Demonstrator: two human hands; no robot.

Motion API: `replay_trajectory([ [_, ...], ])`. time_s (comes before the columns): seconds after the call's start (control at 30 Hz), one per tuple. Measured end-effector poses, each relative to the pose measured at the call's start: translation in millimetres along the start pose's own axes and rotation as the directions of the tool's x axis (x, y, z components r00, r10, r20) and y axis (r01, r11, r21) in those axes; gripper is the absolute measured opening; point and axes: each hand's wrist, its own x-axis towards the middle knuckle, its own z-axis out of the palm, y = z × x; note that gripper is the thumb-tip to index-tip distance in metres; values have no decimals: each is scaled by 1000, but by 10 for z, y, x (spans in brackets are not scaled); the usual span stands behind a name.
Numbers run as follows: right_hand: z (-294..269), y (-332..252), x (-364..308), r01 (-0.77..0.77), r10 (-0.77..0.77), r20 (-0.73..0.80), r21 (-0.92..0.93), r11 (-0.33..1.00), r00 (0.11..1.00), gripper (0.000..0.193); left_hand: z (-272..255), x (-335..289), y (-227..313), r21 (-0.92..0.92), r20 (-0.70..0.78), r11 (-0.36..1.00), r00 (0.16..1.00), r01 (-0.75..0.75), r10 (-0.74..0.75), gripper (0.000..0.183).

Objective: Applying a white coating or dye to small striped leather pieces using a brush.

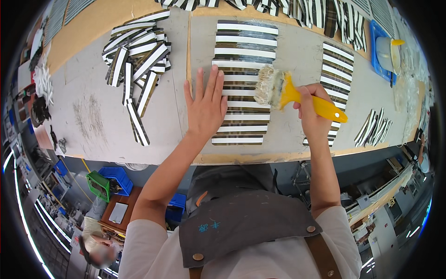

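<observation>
My left hand [206, 107] lies flat with fingers stretched out, its fingertips along the left ends of a column of white and dark brown strips [244, 117]. The strips lie side by side in the middle of the table; the far ones look wet and shiny. My right hand [314, 109] is wrapped round the yellow handle of a wide paintbrush [290, 93]. Its pale, clotted bristles touch the right ends of the middle strips. A second column of similar strips [338, 69] lies beyond my right hand, partly hidden by the hand and handle.
A loose pile of strips [139, 49] lies at the left. More strips [344, 21] line the table's far edge, and a small bunch [373, 128] sits at the right. A blue tray [374, 35] holds a tub [386, 53]. Another person [100, 242] is at lower left.
</observation>
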Motion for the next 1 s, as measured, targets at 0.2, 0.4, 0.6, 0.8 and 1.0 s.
replay_trajectory([
  [0.2, 405, 63, 180, 22, -20, 120, -16, 1000, 993, 10, 122, 127, -13, 105, -7, 994, 999, 34, -33, 53],
  [0.4, 111, -36, 179, 77, -76, 18, -348, 934, 997, 8, 122, 78, -66, 136, -23, 988, 997, 71, -68, 52],
  [0.6, 283, 56, 130, 197, -194, 38, -271, 942, 980, 10, 153, 102, -21, 128, -22, 990, 998, 55, -53, 52],
  [0.8, 451, -64, -47, 152, -130, 182, -114, 982, 975, 8, 176, 100, -20, 132, -34, 990, 998, 50, -46, 53],
  [1.0, 258, 32, -129, 191, -191, 30, -295, 936, 981, 4, 176, 69, -92, 135, -56, 989, 997, 67, -60, 53],
])
